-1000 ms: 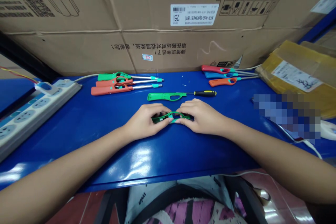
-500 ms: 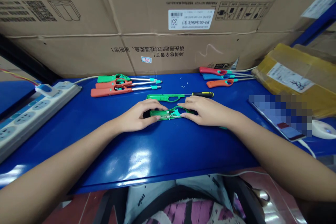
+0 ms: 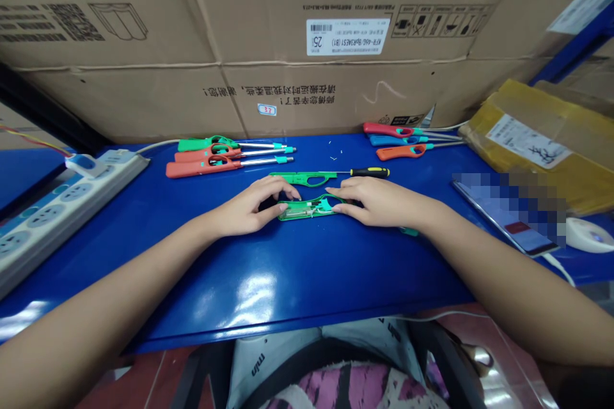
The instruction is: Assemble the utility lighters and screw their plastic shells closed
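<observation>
An opened green lighter lies on the blue table with its inner parts showing, between my two hands. My left hand is at its left end, thumb against the edge and fingers curved apart from the thumb. On the right, my right hand grips the trigger end between thumb and fingers and hides the rest of it. Just behind is a loose green half shell, beside a screwdriver with a black and yellow handle. A small green piece shows under my right wrist.
Green and orange lighters lie at the back left, near a power strip. Red, blue and orange lighters lie at the back right. A yellow-taped package, a phone and a white device are on the right. Cardboard stands behind.
My left hand has shifted slightly left and its thumb has drawn back toward the lighter's end, so more of the left part of the green lighter shows. My right hand has hardly moved.
</observation>
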A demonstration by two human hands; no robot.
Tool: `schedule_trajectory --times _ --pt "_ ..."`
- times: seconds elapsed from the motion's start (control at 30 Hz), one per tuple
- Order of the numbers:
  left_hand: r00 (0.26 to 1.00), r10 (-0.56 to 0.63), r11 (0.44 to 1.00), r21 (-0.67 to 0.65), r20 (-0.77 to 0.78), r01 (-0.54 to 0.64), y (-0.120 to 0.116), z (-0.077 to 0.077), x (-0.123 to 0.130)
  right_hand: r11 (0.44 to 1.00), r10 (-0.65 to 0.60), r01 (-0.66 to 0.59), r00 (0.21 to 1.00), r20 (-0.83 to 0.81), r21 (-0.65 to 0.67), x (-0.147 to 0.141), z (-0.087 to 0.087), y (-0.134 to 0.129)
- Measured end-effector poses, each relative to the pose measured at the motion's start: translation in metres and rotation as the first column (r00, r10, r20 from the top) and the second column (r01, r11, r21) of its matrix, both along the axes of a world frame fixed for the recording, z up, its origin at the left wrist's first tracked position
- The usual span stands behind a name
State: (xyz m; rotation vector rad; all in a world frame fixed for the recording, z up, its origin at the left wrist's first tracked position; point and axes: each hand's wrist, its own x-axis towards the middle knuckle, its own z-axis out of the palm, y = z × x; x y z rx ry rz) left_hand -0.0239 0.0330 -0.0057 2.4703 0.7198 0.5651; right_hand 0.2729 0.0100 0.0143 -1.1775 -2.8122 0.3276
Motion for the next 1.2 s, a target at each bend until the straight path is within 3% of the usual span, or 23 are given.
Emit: schedule_trajectory --times 0.3,0.4,0.5,0.67,0.83,1.0,1.2 --pt "0.996 -0.037 0.997 0.059 -0.085 0.043 -0.001 0.004 0.001 0.997 -0.051 0.047 0.997 -0.064 -0.055 0.01 0.007 0.002" --pt "0.999 -0.017 0.997 0.072 -0.035 0.02 -0.001 0.004 0.001 0.987 -0.092 0.077 0.991 -0.101 -0.138 0.025 0.02 0.004" --pt "1.0 0.015 0.993 0.118 0.009 -0.016 -0.005 0.002 0.004 0.955 -0.122 0.112 0.992 -0.019 -0.273 0.036 0.031 0.005" --pt "0.999 -0.033 0.979 0.198 -0.032 0.039 -0.01 -0.002 0.007 0.933 -0.075 0.07 0.997 -0.001 -0.353 0.036 0.029 0.006" --pt "0.998 -0.065 0.979 0.194 -0.014 0.067 -0.007 -0.003 0.005 0.968 -0.087 0.073 0.995 -0.046 -0.24 0.029 0.024 0.008" --pt "0.996 -0.073 0.97 0.228 -0.046 0.082 -0.001 0.0 0.0 0.996 0.058 -0.061 0.997 -0.042 -0.064 0.023 0.018 0.01" --pt "0.994 -0.088 0.971 0.217 -0.059 0.099 0.002 0.003 -0.003 0.994 0.108 -0.108 0.994 -0.017 -0.001 0.022 0.013 0.01"
